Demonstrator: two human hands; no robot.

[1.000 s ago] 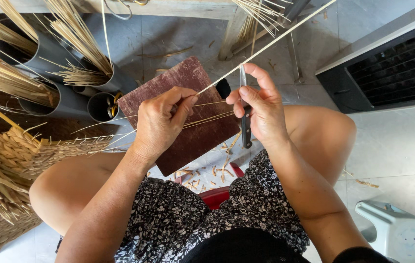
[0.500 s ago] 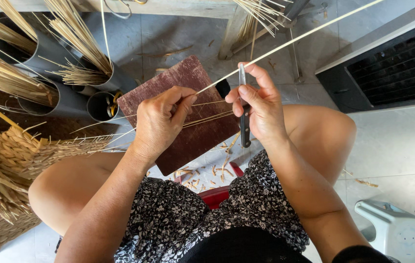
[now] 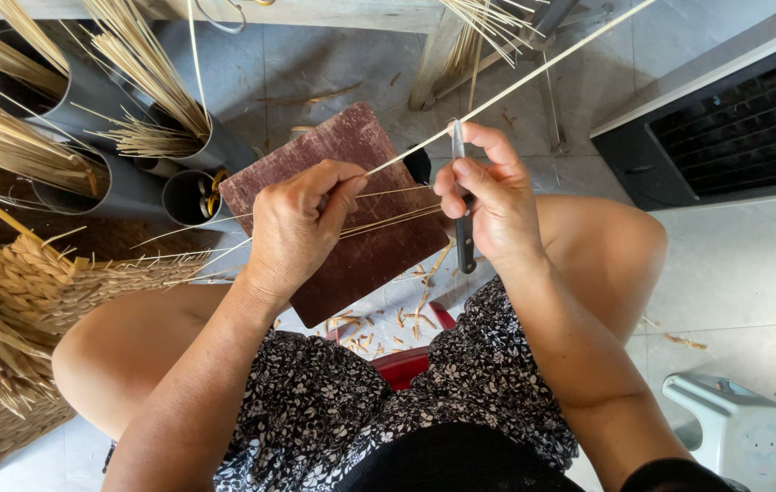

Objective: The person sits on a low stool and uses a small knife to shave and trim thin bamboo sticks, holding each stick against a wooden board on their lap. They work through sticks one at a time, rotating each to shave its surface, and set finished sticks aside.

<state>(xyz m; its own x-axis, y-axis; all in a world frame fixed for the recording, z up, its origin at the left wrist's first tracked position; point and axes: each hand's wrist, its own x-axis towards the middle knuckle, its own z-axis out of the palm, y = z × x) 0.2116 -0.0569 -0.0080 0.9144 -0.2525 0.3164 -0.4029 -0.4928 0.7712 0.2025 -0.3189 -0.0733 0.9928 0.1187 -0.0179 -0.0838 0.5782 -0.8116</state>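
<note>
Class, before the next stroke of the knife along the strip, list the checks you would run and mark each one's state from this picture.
1. Left hand pinches the long strip: ok.
2. Right hand grips the knife: ok.
3. Blade meets the strip: ok.
4. Fingers clear of the edge: cannot tell.
5. Brown board rests across the lap under the work: ok.
6. Floor free of shavings: not ok.

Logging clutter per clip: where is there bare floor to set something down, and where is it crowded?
Bare tile lies right of the right knee, between the dark slatted unit and the pale stool. Crowded: left side, with grey tubes of straw and the woven basket; shavings litter the floor under the brown board.
</note>
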